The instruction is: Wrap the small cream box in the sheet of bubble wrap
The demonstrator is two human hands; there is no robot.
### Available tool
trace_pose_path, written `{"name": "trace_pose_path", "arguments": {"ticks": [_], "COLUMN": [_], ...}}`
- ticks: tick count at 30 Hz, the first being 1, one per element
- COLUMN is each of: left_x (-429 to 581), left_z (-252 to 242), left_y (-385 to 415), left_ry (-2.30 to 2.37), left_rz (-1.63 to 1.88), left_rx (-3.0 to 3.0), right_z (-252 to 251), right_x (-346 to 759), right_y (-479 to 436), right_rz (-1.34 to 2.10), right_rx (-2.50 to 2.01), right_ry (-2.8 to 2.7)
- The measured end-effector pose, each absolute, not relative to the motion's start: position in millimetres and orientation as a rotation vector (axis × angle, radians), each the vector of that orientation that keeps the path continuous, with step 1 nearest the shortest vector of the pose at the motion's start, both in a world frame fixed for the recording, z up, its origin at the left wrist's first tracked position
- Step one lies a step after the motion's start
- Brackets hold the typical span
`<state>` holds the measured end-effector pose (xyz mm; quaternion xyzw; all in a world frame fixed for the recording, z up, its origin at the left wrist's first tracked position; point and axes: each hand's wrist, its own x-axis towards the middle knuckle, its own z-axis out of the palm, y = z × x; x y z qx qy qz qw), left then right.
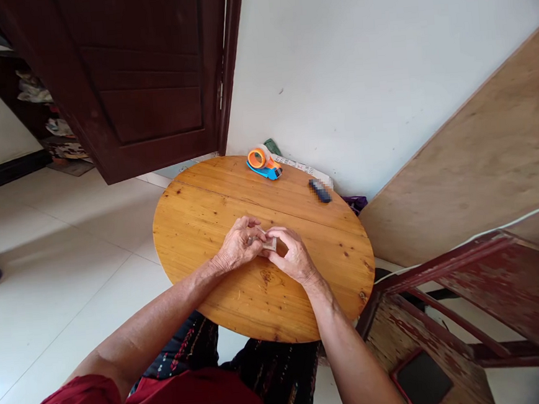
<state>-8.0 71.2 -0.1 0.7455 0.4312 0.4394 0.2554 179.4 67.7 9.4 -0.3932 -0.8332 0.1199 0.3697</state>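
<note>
Near the middle of the round wooden table (239, 291), both hands meet at a small, pale, box-like piece (270, 244). Its exact kind is too small to make out. My left hand (241, 243) has its fingers bent and closed at the left end of the piece, thumb along the near side. On the other side, my right hand (293, 253) grips the right end between thumb and fingers. My fingers cover much of the piece.
At the table's back edge stands an orange and blue tape dispenser (264, 162). A dark blurred object (319, 190) lies right of it, before a white printed strip (301, 167) along the wall. A worn wooden chair (429, 339) stands at right, a dark door (148, 81) at left.
</note>
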Motion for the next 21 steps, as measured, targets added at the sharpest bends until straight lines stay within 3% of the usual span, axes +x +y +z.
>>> {"name": "trace_pose_path", "arguments": {"ticks": [6,12,15,21], "left_x": [-60.4,-145.6,-157.8,-153.5], "left_z": [30.9,16.0,-6.4,-19.5], "left_y": [67.3,45.0,40.1,41.6], "left_ry": [1.388,2.269,2.283,2.234], "left_rz": [1.171,1.037,0.962,1.136], "left_rx": [1.892,1.680,1.567,1.408], "right_z": [7.3,5.3,3.0,2.9], "right_x": [176.2,179.5,180.4,180.5], "right_y": [67.7,76.5,80.0,80.9], "right_rz": [0.229,0.162,0.176,0.154], "right_rx": [-0.994,-1.009,-1.015,-0.974], "right_ry": [-2.084,-2.064,-2.062,-2.068]}}
